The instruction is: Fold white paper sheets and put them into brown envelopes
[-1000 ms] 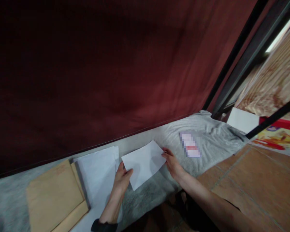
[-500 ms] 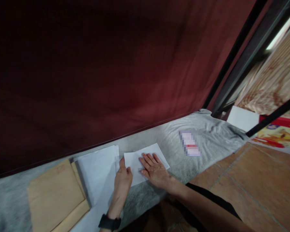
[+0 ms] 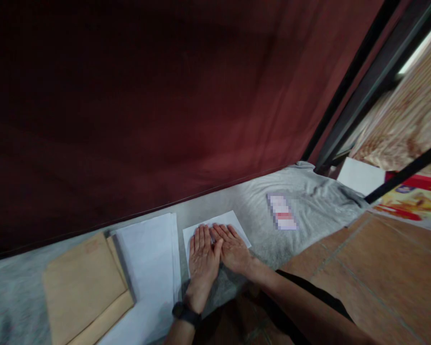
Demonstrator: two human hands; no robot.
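A folded white sheet of paper (image 3: 240,231) lies on a grey cloth (image 3: 269,249). My left hand (image 3: 204,254) is pressed flat on its left half, fingers stretched out, a dark band on the wrist. Right beside it my right hand (image 3: 233,251) rests flat on the same sheet, fingers extended, touching or nearly touching the left thumb. Much of the sheet is hidden beneath both palms. To the left lies a stack of white paper (image 3: 149,258), partly covered by brown envelopes (image 3: 86,282).
Toward the right, a small pinkish item, blurred out, (image 3: 283,212) lies on the cloth. A dark red panel (image 3: 201,120) rises behind. Black metal bars (image 3: 348,86), a red and yellow box (image 3: 416,199) and the tiled floor (image 3: 373,268) are at the right.
My left hand has moved right from the sheet's left edge and now lies flat on it, next to my right hand. The right hand has stayed almost in place.
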